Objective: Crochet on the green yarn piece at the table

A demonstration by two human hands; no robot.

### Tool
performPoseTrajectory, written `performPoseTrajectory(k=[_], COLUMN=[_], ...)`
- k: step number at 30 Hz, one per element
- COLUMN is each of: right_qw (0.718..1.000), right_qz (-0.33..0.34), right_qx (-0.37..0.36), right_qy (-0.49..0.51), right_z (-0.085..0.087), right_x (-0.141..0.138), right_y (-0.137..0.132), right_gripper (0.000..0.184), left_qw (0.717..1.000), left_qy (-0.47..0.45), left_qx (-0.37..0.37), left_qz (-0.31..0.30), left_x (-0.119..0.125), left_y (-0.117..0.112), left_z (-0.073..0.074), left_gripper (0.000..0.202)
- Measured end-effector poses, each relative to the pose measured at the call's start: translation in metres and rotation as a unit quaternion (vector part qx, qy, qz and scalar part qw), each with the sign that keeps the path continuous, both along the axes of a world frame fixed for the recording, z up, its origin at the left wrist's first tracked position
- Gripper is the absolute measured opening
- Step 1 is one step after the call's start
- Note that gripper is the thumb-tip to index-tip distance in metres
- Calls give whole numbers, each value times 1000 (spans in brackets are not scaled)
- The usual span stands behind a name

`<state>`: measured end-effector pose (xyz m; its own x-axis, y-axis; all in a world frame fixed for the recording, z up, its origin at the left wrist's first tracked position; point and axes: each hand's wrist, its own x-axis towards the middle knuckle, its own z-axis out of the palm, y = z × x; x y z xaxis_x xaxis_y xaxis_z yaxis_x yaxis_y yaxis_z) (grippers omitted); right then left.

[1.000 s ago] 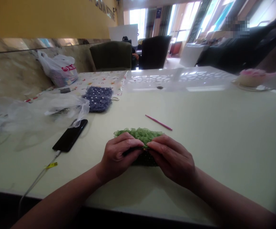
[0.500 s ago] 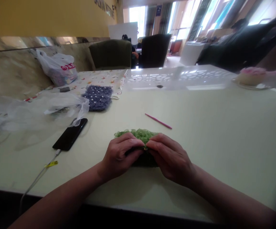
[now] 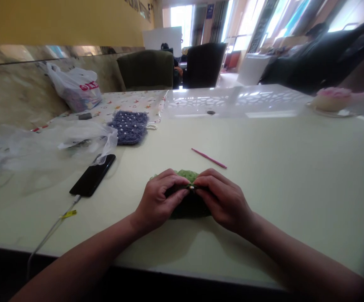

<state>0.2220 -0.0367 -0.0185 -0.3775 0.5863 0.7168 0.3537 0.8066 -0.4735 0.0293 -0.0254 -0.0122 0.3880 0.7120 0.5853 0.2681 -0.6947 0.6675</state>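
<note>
A green ruffled crochet pouch [image 3: 189, 206] lies on the pale table [image 3: 295, 176] in front of me. Both hands grip its top edge. My left hand [image 3: 158, 201] curls over its left half, fingers closed. My right hand [image 3: 223, 200] covers the right half, thumb and fingers pinched where a small metal clasp [image 3: 191, 188] shows between my fingertips. Most of the pouch is hidden under my hands.
A pink crochet hook [image 3: 209, 158] lies just beyond the pouch. A black phone [image 3: 92, 180] on a white cable sits at the left, by clear plastic bags [image 3: 48, 140]. A purple beaded crochet piece [image 3: 129, 127] and a white shopping bag [image 3: 75, 88] lie further back. A pink flower dish [image 3: 331, 100] stands far right.
My hands have drawn closer together over the pouch's top, folding the green ruffles under so less of them shows. The small clasp now shows between my fingertips.
</note>
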Motion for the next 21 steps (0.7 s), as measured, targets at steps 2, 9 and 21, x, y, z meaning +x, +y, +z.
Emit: performPoseTrajectory(k=[2, 9, 21], right_qw=[1000, 1000, 989], right_qz=[5, 4, -115], right_qx=[-10, -21, 71], right_qy=[-1, -9, -56], right_z=[-1, -3, -6], right_x=[-1, 0, 13], right_y=[-1, 2, 19], right_gripper=[15, 13, 16], left_qw=[1000, 999, 956], left_qy=[4, 50, 201], left_qx=[-15, -17, 187], left_qz=[-6, -9, 99], left_x=[-1, -3, -12], left_y=[0, 4, 19], left_z=[0, -1, -3], left_gripper=[10, 12, 14])
